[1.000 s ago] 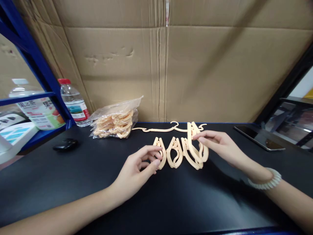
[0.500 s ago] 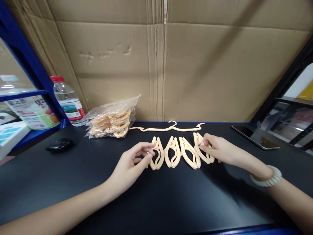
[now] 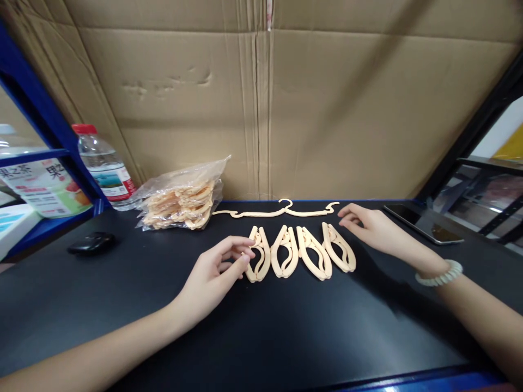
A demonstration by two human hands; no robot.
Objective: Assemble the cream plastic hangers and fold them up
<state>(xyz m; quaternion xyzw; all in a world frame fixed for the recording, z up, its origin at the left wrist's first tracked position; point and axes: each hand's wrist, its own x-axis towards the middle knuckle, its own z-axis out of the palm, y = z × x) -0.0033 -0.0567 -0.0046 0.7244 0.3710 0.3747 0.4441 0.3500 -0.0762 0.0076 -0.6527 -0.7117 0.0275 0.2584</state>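
Several folded beige plastic clothes hangers stand side by side in a row on the black table. My left hand is at the leftmost folded hanger, loosely curved with thumb and fingers apart; its fingertips overlap that hanger's left edge, and whether they touch it I cannot tell. My right hand is above and right of the rightmost folded hanger, clear of it. Its fingers are loosely bent with nothing in them. Behind the row lies one unfolded hanger, hook toward the cardboard.
A clear plastic bag of more folded hangers sits at the back left. Beside it are a water bottle and a black mouse. A phone lies at the right. Cardboard walls the back.
My right hand has let go of the rightmost folded hanger and moved up and right, away from it. My left hand stays by the leftmost one. The view has shifted slightly.
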